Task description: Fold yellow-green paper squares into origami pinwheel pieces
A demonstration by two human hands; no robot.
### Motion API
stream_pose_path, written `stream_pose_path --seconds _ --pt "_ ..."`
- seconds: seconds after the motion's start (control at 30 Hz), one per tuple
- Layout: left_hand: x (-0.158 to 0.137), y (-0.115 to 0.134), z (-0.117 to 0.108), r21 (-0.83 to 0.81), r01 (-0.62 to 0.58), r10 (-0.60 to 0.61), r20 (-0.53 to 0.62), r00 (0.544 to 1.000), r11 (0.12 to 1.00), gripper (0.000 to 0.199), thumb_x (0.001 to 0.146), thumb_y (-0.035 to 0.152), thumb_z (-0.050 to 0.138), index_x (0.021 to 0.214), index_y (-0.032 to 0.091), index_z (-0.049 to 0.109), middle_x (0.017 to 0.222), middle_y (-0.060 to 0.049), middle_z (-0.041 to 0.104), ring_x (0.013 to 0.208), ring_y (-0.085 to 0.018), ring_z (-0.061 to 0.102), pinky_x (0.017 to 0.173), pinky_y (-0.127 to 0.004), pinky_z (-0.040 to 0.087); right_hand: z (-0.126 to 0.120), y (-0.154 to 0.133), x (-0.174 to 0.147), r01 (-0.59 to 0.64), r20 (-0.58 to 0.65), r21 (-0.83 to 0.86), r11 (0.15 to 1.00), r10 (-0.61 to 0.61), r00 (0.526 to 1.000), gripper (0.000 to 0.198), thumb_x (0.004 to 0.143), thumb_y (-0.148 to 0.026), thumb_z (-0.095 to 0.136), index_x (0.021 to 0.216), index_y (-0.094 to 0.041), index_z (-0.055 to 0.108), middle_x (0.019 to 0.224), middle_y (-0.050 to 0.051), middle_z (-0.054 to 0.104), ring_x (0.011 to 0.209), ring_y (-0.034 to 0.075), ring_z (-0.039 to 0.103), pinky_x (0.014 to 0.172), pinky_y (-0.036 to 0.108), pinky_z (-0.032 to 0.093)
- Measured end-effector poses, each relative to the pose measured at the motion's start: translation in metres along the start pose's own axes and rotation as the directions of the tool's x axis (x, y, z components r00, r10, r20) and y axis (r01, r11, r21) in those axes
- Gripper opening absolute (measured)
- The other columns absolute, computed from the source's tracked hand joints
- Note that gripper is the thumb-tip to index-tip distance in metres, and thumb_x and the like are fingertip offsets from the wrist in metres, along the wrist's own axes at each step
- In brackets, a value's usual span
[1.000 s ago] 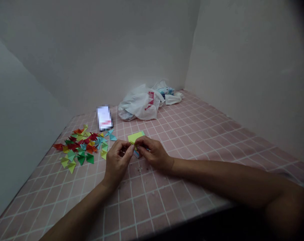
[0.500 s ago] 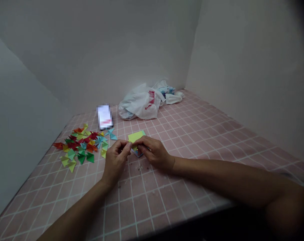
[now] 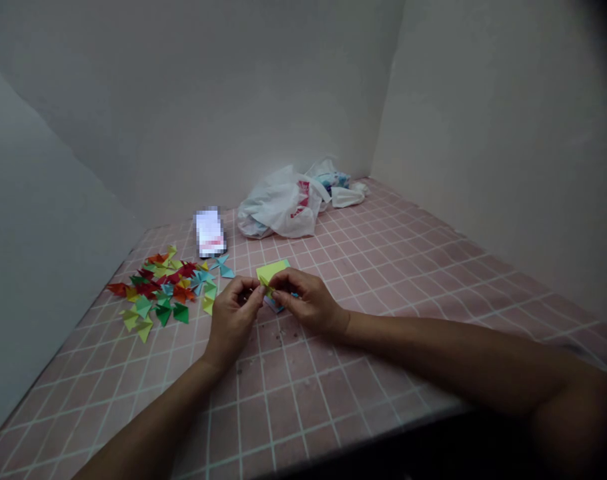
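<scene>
Yellow paper (image 3: 265, 285) is pinched between the fingertips of your left hand (image 3: 234, 312) and right hand (image 3: 311, 303), mostly hidden, its folds hard to make out, by the paper stack (image 3: 273, 269) that your right hand partly covers. Folded pieces (image 3: 162, 311) lie toward nine o'clock, a phone (image 3: 210, 231) with blurred screen toward eleven. Pink tablecloth (image 3: 413, 280) spreads toward three; its near edge runs at six.

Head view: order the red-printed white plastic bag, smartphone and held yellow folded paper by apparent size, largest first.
1. Red-printed white plastic bag
2. Smartphone
3. Yellow folded paper, partly hidden; ranked by what shows
</scene>
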State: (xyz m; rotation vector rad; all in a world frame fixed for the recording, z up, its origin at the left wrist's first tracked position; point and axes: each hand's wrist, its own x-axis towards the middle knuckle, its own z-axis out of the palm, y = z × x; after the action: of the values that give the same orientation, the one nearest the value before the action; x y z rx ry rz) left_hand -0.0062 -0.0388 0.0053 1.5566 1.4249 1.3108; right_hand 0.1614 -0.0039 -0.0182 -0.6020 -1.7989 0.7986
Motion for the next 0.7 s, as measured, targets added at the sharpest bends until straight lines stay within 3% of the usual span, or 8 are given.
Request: stream_pose_path --seconds 0.3,0.57,0.7 --pt "-0.0012 0.0023 0.0006 -0.055 0.003 -0.005 -0.045 0.999 0.999 0.014 0.082 0.032 0.069 0.082 0.018 0.067 0.064 0.002 0.063 0.052 -0.011 0.054 0.048 -0.022 0.043 -0.0019 0.0014 0.0002 0.006 0.026 -0.018 1.000 -0.006 1.000 0.011 0.093 -0.012 0.053 0.092 -0.019 0.061 0.084 0.002 0.063 0.076 0.014 0.060 0.072 0.028 0.049" --pt "-0.0025 0.0059 0.0006 -0.131 0.022 -0.018 0.030 0.999 0.991 0.021 0.089 0.037 0.064 0.086 0.017 0.065 0.068 0.001 0.063 0.057 -0.011 0.057 0.052 -0.022 0.047 -0.0009 0.0012 -0.0001 0.135 0.008 -0.111 0.985 -0.134 0.991 0.010 0.094 -0.011 0.055 0.095 -0.019 0.062 0.092 0.006 0.066 0.089 0.018 0.062 0.082 0.033 0.050" --pt "-0.0014 0.0037 0.0008 -0.175 0.030 -0.023 0.042 0.999 0.984 0.021 0.084 0.036 0.071 0.087 0.017 0.064 0.072 0.002 0.063 0.058 -0.011 0.057 0.051 -0.021 0.048 -0.0006 0.0026 -0.0005 0.189 0.021 -0.117 0.975 -0.187 0.982 0.012 0.094 -0.010 0.054 0.097 -0.018 0.063 0.093 0.007 0.066 0.092 0.019 0.063 0.083 0.033 0.050"
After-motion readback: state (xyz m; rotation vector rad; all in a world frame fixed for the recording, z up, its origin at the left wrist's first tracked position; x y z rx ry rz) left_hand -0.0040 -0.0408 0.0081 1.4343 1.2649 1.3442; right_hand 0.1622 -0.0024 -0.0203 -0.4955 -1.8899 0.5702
